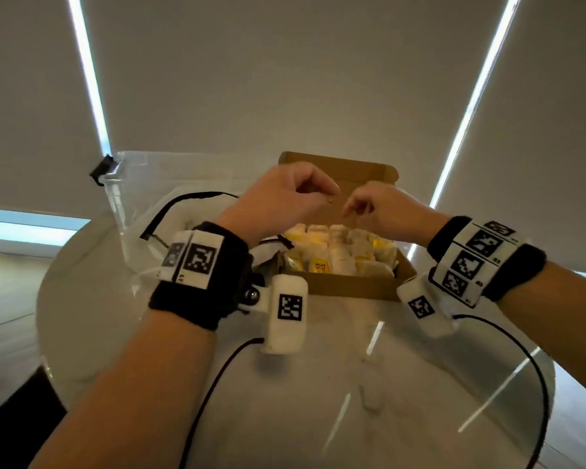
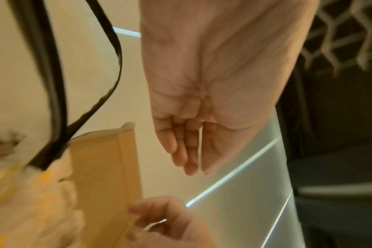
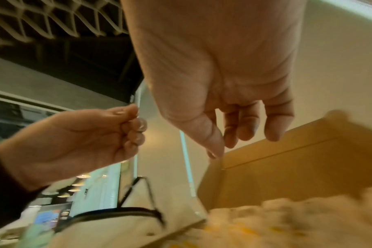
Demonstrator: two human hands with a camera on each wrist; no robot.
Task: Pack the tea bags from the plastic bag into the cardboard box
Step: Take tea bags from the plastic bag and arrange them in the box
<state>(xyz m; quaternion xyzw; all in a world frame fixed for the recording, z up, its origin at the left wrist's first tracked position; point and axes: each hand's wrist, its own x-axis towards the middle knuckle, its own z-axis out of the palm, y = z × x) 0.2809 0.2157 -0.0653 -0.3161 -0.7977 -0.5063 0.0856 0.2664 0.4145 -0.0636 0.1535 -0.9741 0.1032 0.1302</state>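
Nearest us, both wrists hang over the table [image 1: 318,384]. Beyond them the cardboard box [image 1: 349,286] sits open, its rows of tea bags [image 1: 339,252] nearly filling it. Above it, the left hand [image 1: 278,198] has fingers curled with tips pinched; the right hand [image 1: 376,208] likewise. We cannot tell what, if anything, either holds. The plastic bag [image 1: 156,238] lies left, beside the box. We judge packing almost complete; next comes checking the bag for leftovers.

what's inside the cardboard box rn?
The cardboard box holds rows of white and yellow tea bags, packed close and filling most of the visible floor. Both hands hover above the far rows; anything beneath the top layer is covered.
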